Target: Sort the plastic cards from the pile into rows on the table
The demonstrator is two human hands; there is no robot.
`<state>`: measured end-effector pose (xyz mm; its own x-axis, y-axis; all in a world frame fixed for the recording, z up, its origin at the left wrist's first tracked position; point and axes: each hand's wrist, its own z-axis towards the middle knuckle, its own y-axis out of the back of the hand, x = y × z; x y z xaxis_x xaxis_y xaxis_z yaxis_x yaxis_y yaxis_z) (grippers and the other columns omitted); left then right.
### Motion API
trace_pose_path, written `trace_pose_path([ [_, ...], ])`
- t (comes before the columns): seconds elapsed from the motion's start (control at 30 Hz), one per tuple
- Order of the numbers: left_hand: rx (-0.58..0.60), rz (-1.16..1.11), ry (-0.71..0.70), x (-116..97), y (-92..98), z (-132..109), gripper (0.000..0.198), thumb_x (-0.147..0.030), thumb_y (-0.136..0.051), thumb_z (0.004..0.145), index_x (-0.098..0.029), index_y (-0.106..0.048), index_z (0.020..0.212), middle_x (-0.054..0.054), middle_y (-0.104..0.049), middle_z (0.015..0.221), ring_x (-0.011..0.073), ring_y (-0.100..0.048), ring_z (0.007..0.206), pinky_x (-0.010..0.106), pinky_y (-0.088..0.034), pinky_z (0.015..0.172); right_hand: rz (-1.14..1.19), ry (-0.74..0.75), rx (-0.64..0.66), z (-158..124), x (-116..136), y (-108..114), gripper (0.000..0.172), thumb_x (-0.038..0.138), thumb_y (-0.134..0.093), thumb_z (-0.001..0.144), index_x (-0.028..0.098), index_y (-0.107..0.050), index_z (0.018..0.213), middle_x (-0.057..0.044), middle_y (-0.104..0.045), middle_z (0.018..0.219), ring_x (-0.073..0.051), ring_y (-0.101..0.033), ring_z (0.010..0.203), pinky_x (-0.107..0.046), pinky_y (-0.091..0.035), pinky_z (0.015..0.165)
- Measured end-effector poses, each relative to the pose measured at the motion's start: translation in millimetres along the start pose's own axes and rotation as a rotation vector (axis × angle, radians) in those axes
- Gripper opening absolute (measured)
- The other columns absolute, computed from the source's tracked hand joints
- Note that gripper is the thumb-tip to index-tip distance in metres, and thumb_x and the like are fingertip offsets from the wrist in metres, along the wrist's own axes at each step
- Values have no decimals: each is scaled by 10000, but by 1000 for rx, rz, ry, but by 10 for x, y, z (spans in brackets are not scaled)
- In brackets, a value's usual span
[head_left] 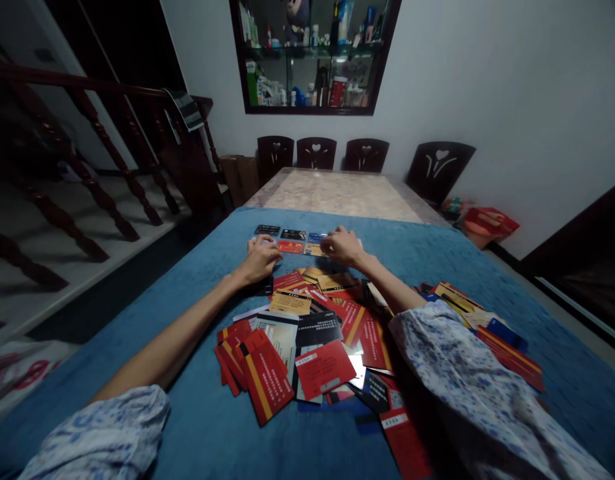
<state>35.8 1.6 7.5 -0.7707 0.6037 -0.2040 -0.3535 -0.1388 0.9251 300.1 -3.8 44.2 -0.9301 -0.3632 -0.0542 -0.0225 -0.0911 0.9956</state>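
Observation:
Both my arms reach forward over a blue cloth [187,427] spread on the table. My left hand [260,257] rests knuckles up beside a red card [290,247], its fingers curled. My right hand [343,245] is curled over the right end of the laid-out cards, touching a yellowish card [314,250]. Two short rows of cards lie there: dark cards [267,230] behind, the red and yellowish ones in front. A loose pile of red, black and yellow cards [312,333] lies between my forearms, nearer to me.
More cards [487,327] lie under and right of my right sleeve. Beyond the cloth the bare marble tabletop [337,193] runs to several dark chairs [316,153] at the wall. A wooden stair railing [87,153] stands left, a recessed shelf of bottles [312,53] above.

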Motion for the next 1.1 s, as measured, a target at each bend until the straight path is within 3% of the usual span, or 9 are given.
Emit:
trace_pose_path([
  [0.3,7,28,29,-39,175,-494,260,-214,-500,902,-223,-758,936,79,-731,1064,316,-427,1260,513,-278,1019,75,162,-45,-41,517,113,277,256,-488,931,219,-737,1047,-115,-690,1143,-305,-450,1119,-376,-331,791],
  [0.6,-15,16,85,39,300,-877,268,-291,-524,908,-233,-766,1007,91,-720,1109,335,-411,1265,552,-290,1023,144,321,-10,-21,937,112,342,299,-586,896,251,-693,1217,-101,-651,1256,-319,-425,1168,-406,-368,859],
  [0.8,126,5,105,117,348,-982,282,-338,-598,873,-249,-746,1096,88,-696,1192,338,-405,1275,567,-300,1033,164,400,41,-6,1109,-14,396,369,-642,873,260,-679,1251,-106,-633,1274,-330,-420,1191,-426,-385,896],
  [1.1,203,-22,65,231,350,-998,366,-373,-655,827,-218,-738,1148,114,-647,1239,348,-405,1263,580,-322,1037,266,441,70,-4,1125,-200,454,476,-700,854,231,-689,1235,-100,-644,1251,-311,-451,1158,-410,-409,879],
])
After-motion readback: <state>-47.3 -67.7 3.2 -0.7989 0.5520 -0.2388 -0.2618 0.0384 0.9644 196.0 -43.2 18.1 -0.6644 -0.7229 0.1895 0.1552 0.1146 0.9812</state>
